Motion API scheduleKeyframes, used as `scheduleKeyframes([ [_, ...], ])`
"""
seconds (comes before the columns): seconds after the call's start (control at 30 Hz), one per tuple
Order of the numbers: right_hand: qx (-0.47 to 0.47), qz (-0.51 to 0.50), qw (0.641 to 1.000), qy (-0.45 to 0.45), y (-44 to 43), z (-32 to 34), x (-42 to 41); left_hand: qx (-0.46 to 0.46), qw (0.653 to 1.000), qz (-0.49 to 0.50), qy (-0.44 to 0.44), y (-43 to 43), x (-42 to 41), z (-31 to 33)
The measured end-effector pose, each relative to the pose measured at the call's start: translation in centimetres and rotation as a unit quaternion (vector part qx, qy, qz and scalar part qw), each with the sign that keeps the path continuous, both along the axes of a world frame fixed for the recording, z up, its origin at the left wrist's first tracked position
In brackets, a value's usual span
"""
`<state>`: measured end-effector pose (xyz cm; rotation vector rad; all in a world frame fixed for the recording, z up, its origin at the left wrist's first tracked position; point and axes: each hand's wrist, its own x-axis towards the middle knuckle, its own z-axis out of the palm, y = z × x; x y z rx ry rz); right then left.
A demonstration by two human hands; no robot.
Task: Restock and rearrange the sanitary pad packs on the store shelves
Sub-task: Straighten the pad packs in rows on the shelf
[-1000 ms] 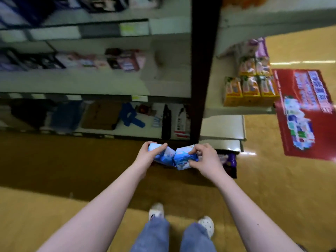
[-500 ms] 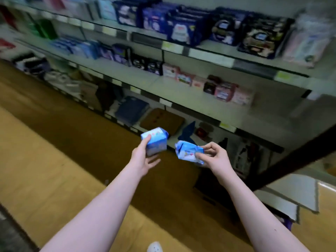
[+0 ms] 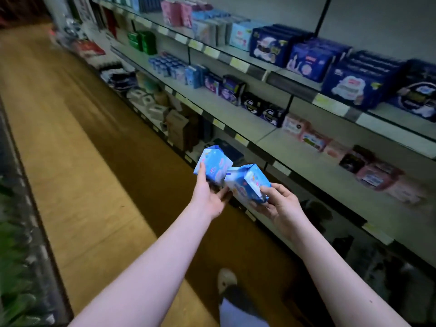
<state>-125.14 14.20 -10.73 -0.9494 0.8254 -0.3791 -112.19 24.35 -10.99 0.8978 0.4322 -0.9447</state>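
Note:
My left hand (image 3: pixel 208 195) grips a small light-blue pad pack (image 3: pixel 213 167), thumb on its left face and fingers under it. My right hand (image 3: pixel 279 204) holds a second light-blue pad pack (image 3: pixel 246 184), thumb on its near end. The two packs almost touch in front of the shelving. On the middle shelf (image 3: pixel 250 128) stand matching small blue packs (image 3: pixel 168 66), then purple and black packs (image 3: pixel 232 89), then pink packs (image 3: pixel 306 134). Large dark-blue packs (image 3: pixel 306 61) fill the upper shelf.
The shelving runs along the right from far left to near right, with price labels on its edges. The bottom shelf holds boxes and dark goods (image 3: pixel 179 128). The wooden aisle floor (image 3: pixel 70 149) stretches ahead. Green goods (image 3: pixel 14 267) line the left edge. My shoe (image 3: pixel 226 279) shows below.
My view has swung left and up along the aisle, from the shelf end to the pad shelves. Both packs stay in my hands and have come closer together again.

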Motion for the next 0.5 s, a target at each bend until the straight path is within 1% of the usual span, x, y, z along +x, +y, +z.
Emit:
scheduleKeyframes([
  [0.07,0.04,0.0,0.999,-0.012,-1.1,-0.2,3.1,-0.004,1.0,0.012,-0.009,-0.9,2.5,0.5],
  [0.13,0.076,0.008,0.997,-0.032,-2.6,0.0,6.9,0.007,0.999,0.019,-0.046,-2.2,5.5,1.1],
  [0.2,0.092,0.032,0.995,-0.037,-4.1,0.1,10.7,0.016,0.997,0.043,-0.064,-3.5,8.6,1.7],
  [0.33,0.098,0.062,0.992,-0.046,-6.4,0.9,17.2,0.027,0.993,0.071,-0.086,-5.7,14.3,3.0],
  [0.5,0.094,0.105,0.989,-0.047,-8.2,1.2,24.8,0.028,0.99,0.1,-0.093,-6.6,21.0,3.7],
])
